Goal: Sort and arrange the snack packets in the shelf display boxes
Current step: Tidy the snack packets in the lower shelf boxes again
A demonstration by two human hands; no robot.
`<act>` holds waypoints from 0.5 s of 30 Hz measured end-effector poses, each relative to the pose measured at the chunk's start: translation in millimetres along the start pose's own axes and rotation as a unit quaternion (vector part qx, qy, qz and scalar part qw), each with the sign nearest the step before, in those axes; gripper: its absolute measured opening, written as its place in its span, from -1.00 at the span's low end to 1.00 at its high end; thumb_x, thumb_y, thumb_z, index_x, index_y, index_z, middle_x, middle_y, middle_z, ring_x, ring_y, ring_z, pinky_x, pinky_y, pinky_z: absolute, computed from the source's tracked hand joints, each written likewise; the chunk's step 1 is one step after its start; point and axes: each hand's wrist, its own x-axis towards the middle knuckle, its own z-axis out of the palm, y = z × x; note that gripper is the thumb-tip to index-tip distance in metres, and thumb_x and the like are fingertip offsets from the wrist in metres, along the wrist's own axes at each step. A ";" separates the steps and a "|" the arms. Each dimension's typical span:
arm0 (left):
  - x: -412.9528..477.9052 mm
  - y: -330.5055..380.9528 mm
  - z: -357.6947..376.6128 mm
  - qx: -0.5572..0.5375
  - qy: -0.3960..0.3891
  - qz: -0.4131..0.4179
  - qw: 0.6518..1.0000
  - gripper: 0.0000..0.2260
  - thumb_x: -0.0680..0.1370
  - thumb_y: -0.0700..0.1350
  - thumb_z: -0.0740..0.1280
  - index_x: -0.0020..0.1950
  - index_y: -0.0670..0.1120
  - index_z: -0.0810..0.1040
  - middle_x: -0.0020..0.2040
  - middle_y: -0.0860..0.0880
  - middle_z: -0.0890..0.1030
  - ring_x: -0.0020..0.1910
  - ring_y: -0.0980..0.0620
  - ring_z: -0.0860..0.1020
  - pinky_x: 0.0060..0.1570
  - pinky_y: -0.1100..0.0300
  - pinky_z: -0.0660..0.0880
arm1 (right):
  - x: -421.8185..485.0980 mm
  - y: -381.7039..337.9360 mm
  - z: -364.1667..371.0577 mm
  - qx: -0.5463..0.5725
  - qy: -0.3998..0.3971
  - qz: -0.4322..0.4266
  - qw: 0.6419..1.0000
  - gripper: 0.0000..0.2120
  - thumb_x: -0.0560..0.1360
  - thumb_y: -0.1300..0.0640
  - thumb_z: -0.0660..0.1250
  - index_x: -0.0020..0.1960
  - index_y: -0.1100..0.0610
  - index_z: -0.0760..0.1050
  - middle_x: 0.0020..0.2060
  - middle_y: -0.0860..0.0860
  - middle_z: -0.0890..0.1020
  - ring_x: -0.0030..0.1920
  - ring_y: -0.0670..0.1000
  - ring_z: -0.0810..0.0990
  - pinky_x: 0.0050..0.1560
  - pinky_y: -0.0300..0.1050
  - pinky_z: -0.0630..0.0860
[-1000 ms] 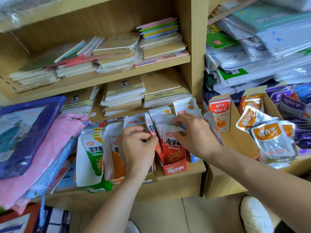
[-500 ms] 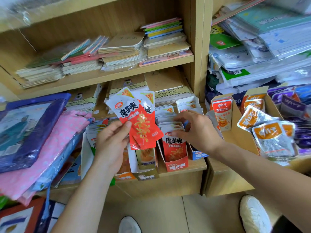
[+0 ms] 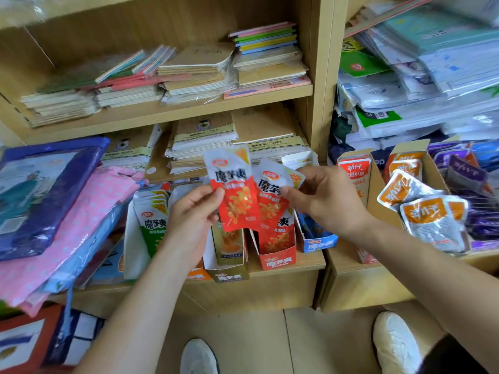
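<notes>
packets: left packet (image 3: pixel 234 197) and right packet (image 3: pixel 271 201), both red, overlap at frame centre above red display box (image 3: pixel 278 261) | left hand (image 3: pixel 193 214) pinches left packet | right hand (image 3: pixel 328 202) pinches right packet | surface: wooden shelf (image 3: pixel 259 292) carrying a row of boxes | room: notebook stacks (image 3: pixel 194 74) upper centre; beige floor (image 3: pixel 243 338) and white shoe (image 3: pixel 394 344) at bottom

We hold both hands up side by side, backs toward us. Our left hand (image 3: pixel 193 211) pinches a red packet (image 3: pixel 235 193) by its left edge, thumb tip on the front. Just to its right, our right hand (image 3: pixel 326 201) pinches a second red packet (image 3: pixel 271 201) by its right edge, thumb on the front. The hands do not touch. Both forearms are bare, the left reaching in from lower left, the right from lower right.
</notes>
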 end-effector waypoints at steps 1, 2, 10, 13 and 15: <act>1.8 1.5 -2.7 -0.025 0.012 0.002 1.000 -0.84 0.44 -0.10 0.44 -0.01 -0.09 0.65 -0.12 -0.02 0.64 -0.18 0.09 0.52 -0.15 0.22 0.38 | -0.2 0.3 -1.9 -0.015 0.006 -0.004 1.000 -0.84 0.53 0.08 0.46 -0.12 0.18 0.69 -0.25 -0.04 0.73 -0.27 -0.09 0.70 -0.28 0.01 0.63; 3.2 2.9 -4.3 -0.046 0.021 0.009 0.999 -0.84 0.44 -0.10 0.44 0.00 -0.09 0.65 -0.09 -0.03 0.63 -0.18 0.09 0.52 -0.16 0.23 0.40 | -0.7 0.1 -3.4 -0.028 0.005 -0.007 1.000 -0.86 0.53 0.08 0.46 -0.11 0.16 0.70 -0.25 -0.08 0.73 -0.27 -0.14 0.69 -0.28 -0.03 0.63; 1.8 7.5 -5.5 -0.078 -0.008 0.064 0.995 -0.96 0.54 -0.16 0.41 -0.08 -0.02 0.61 -0.05 -0.05 0.59 -0.10 0.06 0.56 -0.15 0.25 0.55 | -4.2 -3.6 -20.6 -0.048 -0.024 -0.039 0.998 -0.82 0.52 0.08 0.45 -0.05 0.20 0.69 -0.19 -0.03 0.74 -0.25 -0.09 0.69 -0.30 -0.09 0.63; -2.4 5.9 0.9 -0.057 -0.034 0.074 0.995 -0.95 0.55 -0.21 0.37 -0.02 -0.07 0.57 -0.09 -0.01 0.63 -0.13 0.07 0.57 -0.15 0.24 0.56 | -7.5 2.3 -14.8 -0.161 -0.105 -0.034 0.981 -0.89 0.50 0.08 0.49 -0.15 0.08 0.61 -0.20 -0.12 0.67 -0.27 -0.11 0.64 -0.32 -0.35 0.50; -4.9 5.2 4.6 -0.034 -0.043 0.080 0.995 -0.89 0.58 -0.28 0.33 0.02 -0.08 0.57 -0.08 -0.01 0.66 -0.14 0.06 0.59 -0.13 0.22 0.57 | -10.7 4.8 -7.1 -0.182 -0.136 -0.017 0.974 -0.87 0.50 0.10 0.49 0.02 0.09 0.65 -0.13 -0.15 0.64 -0.16 -0.10 0.64 -0.23 -0.39 0.52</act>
